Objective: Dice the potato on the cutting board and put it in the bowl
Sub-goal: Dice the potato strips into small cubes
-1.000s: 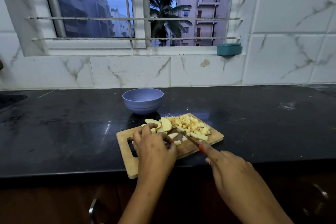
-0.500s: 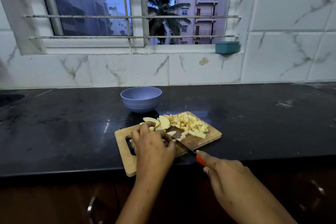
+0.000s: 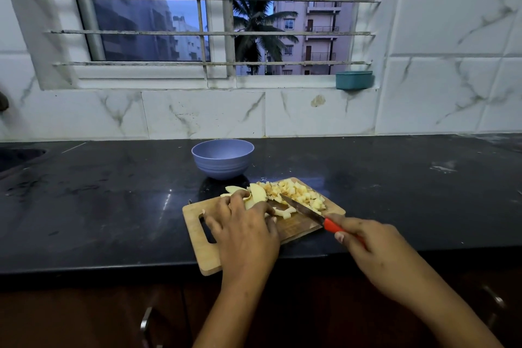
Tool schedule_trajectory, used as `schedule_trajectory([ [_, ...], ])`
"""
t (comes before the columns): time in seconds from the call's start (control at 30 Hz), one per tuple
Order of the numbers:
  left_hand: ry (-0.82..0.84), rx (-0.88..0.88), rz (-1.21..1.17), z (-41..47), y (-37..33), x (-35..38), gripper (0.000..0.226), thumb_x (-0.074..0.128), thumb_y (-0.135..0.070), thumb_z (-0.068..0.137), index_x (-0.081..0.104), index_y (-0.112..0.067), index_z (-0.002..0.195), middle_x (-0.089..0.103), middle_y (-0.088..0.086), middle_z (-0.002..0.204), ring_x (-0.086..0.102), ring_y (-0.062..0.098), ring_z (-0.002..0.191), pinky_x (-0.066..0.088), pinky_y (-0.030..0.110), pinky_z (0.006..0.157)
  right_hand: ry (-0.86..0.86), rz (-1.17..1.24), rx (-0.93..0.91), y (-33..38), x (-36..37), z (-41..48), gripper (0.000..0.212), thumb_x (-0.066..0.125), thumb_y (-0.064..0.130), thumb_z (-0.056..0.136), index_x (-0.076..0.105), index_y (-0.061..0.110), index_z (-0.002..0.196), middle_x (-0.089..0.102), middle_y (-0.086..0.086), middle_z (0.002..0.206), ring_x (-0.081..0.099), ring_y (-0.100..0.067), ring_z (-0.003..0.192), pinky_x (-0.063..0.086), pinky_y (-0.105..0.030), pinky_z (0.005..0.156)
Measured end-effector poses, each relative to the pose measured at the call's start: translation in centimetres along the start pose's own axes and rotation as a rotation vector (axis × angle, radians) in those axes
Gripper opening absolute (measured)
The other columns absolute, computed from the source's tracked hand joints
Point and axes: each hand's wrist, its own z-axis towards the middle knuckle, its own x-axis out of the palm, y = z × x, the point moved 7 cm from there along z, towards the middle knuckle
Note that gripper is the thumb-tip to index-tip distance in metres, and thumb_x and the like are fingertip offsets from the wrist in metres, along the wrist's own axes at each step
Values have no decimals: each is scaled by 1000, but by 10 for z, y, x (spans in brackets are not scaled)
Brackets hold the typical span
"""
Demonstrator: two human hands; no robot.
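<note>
Head view: cutting board lies diagonal on the black counter, with its near-left corner at the counter's front edge and its far-right corner well in from it. Bowl sits just beyond the board's far-left side, apart from it. There is open counter to the left as far as the sink, and more open counter to the right. A teal tub sits on the window sill, well clear. Left hand is on the board with fingers curled over the potato slices, pinning them at the far-left part. The diced potato is heaped on the far-right part and a few cut bits lie between the two. Right hand is closed round the red handle of the knife, off the board's right edge. Versus half a second ago, the blade has left the left fingertips and gone farther out, so its tip is now by the dice heap. The left hand is still on the slices. Blade may be lifted off the wood; can't tell from this angle. The knife's long axis runs near-right to far-left, tip toward the bowl side. The board's long axis crosses it, near-left to far-right, with the grip slot at the near-left end.
</note>
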Motion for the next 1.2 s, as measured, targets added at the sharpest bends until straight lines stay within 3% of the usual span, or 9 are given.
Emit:
schedule_trajectory([
  [0.07,-11,10,-10,-1,0,-1,28,49,-42,92,54,-35,118,28,-8,143,15,21,137,7,53,114,-26,16,-15,1,-2,-3,39,44,32,100,44,44,137,62,10,106,61,-8,87,50,-20,75],
  [0.17,-12,20,-16,0,-1,-1,33,47,-40,92,47,-36,126,27,-7,145,14,22,138,7,54,114,-45,0,-33,8,0,-12,40,43,32,100,41,45,138,60,16,90,57,6,69,43,-12,60],
  [0.3,53,58,13,1,-5,4,32,41,-44,95,51,-43,126,21,-7,150,8,21,139,3,55,114,-57,-23,-8,9,5,-15,39,42,31,101,43,44,137,60,10,79,53,-1,57,43,-13,57],
  [0.5,66,21,-25,2,-3,3,25,46,-42,93,55,-40,116,25,-7,147,10,21,139,7,54,116,-55,83,8,3,16,-7,41,44,31,100,44,39,140,62,14,103,60,-5,83,51,-20,73],
  [0.77,77,-16,-8,3,0,4,30,45,-49,93,55,-35,118,26,-6,146,12,22,138,10,53,116,-63,127,18,-1,21,-6,41,45,30,100,43,38,140,59,14,123,56,0,88,43,-11,71],
  [0.9,56,1,-17,3,-2,3,27,47,-46,94,57,-36,117,26,-8,146,14,21,137,11,53,116,-64,115,16,-3,21,-6,41,46,30,100,43,38,140,61,14,116,56,-4,78,44,-13,66],
  [1.03,66,3,-49,3,-2,2,24,50,-43,93,58,-40,116,25,-9,147,12,20,138,9,53,116,-61,132,16,-5,19,-7,40,46,28,100,45,39,138,63,12,88,56,-5,59,44,-16,55],
  [1.2,32,14,-144,4,2,0,23,51,-31,95,61,-41,113,27,-7,144,14,20,135,17,48,116,-55,121,-13,0,15,-11,41,45,33,99,42,43,138,63,15,93,59,-4,76,46,-14,65],
])
